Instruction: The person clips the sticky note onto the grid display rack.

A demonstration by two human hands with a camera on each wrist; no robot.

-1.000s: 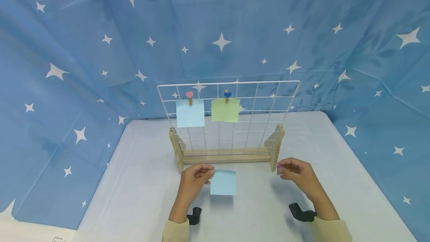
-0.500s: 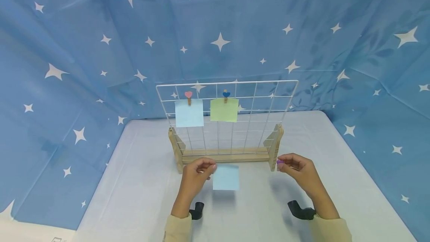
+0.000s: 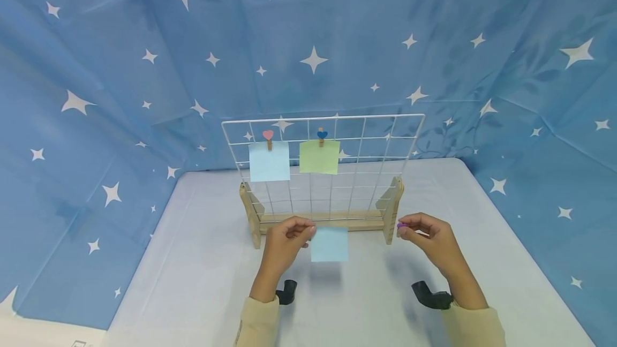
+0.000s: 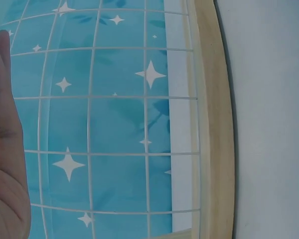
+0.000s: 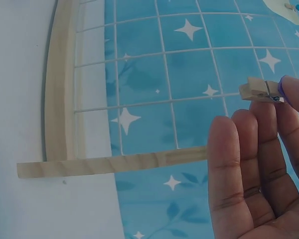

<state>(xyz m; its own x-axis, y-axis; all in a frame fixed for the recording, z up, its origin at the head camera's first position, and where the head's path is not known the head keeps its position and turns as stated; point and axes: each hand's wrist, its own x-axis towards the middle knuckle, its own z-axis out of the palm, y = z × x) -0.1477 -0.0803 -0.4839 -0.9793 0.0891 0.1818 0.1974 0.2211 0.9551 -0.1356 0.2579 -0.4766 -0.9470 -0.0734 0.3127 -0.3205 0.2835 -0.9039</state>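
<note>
My left hand pinches a light blue sticky note by its upper left corner, holding it above the table in front of the grid stand. Between thumb and fingers, my right hand holds a small wooden clothespin with a purple decoration, right of the stand. The white wire grid stands in a wooden base. On its upper left hangs a blue note under a clothespin with a pink heart. Beside it, a green note hangs under one with a blue heart.
A white table carries the stand. Behind and at both sides hangs a blue curtain with white stars. Black wrist mounts stick out inward from both wrists.
My left hand has moved forward and slightly right, bringing the blue note nearer the stand's base. My right hand has risen slightly with the clothespin. The notes on the grid hang as before.
</note>
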